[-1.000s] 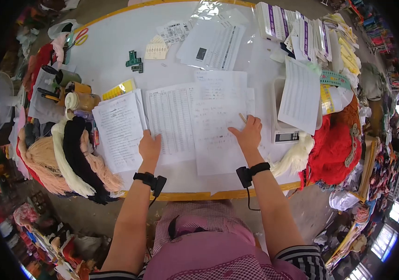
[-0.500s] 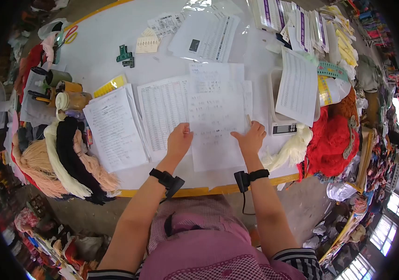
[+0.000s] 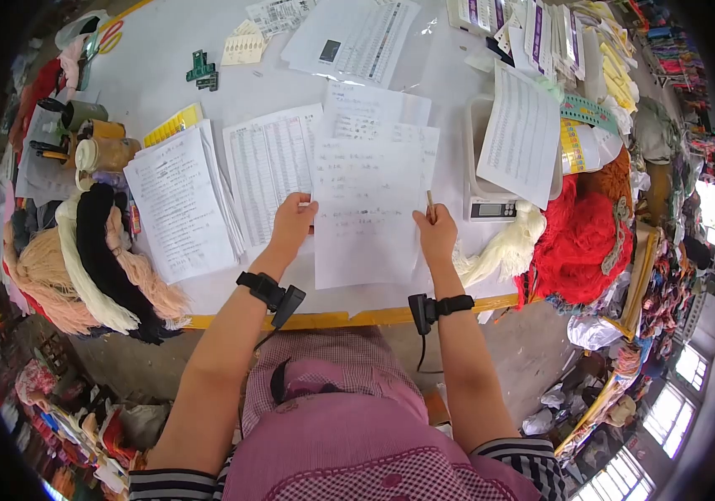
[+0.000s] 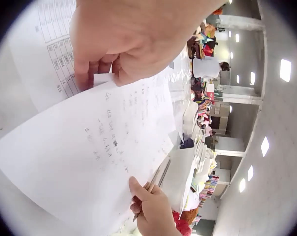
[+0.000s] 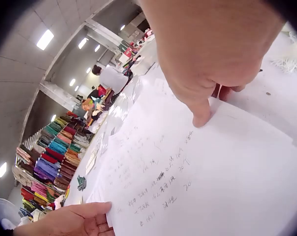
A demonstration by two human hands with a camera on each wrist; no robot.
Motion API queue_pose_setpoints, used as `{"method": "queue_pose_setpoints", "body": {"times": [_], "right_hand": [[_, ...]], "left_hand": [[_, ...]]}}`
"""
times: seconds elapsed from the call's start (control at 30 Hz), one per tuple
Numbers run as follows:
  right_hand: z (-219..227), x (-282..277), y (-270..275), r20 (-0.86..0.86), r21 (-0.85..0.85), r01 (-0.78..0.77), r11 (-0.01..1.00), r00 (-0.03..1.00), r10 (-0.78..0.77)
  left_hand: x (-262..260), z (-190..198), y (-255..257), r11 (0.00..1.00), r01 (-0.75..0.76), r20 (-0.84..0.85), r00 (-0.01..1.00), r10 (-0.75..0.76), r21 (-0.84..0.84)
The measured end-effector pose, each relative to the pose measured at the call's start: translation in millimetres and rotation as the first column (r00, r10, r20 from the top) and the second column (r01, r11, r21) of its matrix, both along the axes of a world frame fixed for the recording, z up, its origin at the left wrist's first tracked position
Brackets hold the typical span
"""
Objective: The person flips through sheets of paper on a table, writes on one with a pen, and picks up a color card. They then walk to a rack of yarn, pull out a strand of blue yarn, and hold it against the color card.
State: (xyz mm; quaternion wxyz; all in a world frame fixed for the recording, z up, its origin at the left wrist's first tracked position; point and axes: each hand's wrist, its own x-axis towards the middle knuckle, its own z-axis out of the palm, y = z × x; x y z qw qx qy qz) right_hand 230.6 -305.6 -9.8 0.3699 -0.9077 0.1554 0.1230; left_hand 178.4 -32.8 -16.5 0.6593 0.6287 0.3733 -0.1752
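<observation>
Pinching handwritten sheet by opp. side edges: L hand & R hand, latter w/ pen too. Sheet's btwn them over table; prob. light, floppy, easily creased; hold edges.

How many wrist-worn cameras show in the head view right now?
2: the left camera, strapped behind the left hand, and the right camera, strapped behind the right hand. Both show plainly.

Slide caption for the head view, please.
Left hand and right hand hold a handwritten sheet at opposite edges, a pen or pencil also in the right.
</observation>
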Motion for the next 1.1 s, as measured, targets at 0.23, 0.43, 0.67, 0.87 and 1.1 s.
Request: {"method": "queue_pose_setpoints", "body": {"times": [0.23,0.43,0.67,0.87,1.1], "right_hand": [[-12.1,-1.3,-17.5,-0.005,0.215,0.044,0.976,0.999,-0.044],[4.0,-19.2,-18.9,-0.157,0.238,0.095,0.967,0.986,-0.058],[-12.1,-35.5,-32.3,-0.155,0.250,0.095,0.963,0.986,-0.057],[-11.6,-34.1,-34.1,-0.110,0.261,0.147,0.954,0.986,-0.122],[-25.1,-36.0,-43.0,-0.047,0.257,0.111,0.960,0.994,-0.102]], "left_hand": [[-4.2,7.8,2.9,0.994,-0.024,-0.071,0.997,0.016,-0.105],[-7.3,3.9,-0.8,0.988,-0.085,-0.100,0.992,0.072,-0.128],[-8.8,5.4,-3.9,0.978,-0.115,-0.116,0.989,0.095,-0.173],[-14.8,4.3,-4.7,0.990,-0.094,-0.086,0.993,0.085,-0.106],[-19.5,2.4,-11.1,0.994,-0.029,-0.090,0.996,0.020,-0.103]]}}
